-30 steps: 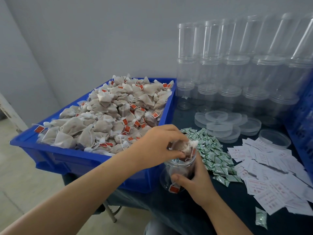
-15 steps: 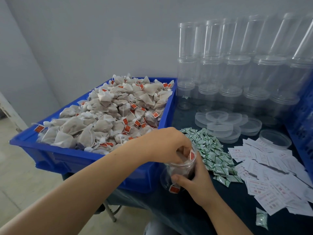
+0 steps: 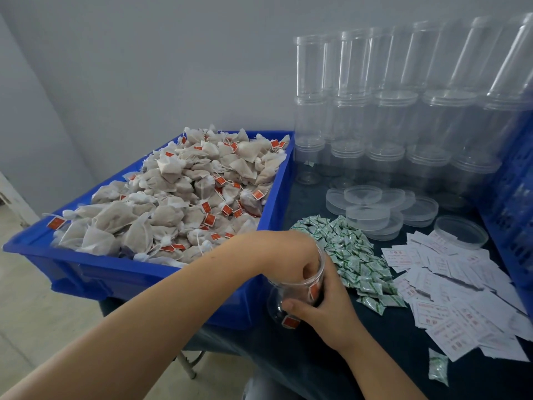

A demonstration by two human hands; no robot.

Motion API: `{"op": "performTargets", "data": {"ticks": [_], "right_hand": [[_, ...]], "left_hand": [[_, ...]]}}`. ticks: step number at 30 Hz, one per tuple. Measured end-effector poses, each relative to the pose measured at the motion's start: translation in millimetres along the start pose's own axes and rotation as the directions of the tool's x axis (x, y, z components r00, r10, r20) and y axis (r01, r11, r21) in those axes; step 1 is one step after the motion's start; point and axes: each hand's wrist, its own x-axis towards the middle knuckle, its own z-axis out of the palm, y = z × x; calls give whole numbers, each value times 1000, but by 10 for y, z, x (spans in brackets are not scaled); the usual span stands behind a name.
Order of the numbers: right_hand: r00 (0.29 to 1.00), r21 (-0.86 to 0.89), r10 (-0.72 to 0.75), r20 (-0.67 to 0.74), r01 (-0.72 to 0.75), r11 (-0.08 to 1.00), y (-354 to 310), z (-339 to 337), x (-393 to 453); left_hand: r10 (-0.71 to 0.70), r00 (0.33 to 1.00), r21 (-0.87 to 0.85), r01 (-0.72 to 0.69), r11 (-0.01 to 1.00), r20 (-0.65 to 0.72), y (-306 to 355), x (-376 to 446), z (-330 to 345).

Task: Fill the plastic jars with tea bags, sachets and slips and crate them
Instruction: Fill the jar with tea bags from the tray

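Blue tray: solid saturated blue. Tea bags: beige-brown fill behind off-white mesh, white strings, red-orange tags with pale print. Sachets: white with green print. Slips: white paper with red print. Jars and lids: colourless clear plastic. Held jar: clear, red-orange tags visible through the wall. Table cover: dark navy. Crate at the right edge: blue lattice pattern. Wall: pale grey-blue.
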Motion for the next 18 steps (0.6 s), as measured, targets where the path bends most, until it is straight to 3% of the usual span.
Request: {"op": "performTargets", "data": {"ticks": [18], "right_hand": [[997, 16, 80, -8, -80, 997, 15, -5, -27]], "left_hand": [[-23, 990, -71, 33, 997, 137, 7, 162, 64]]}}
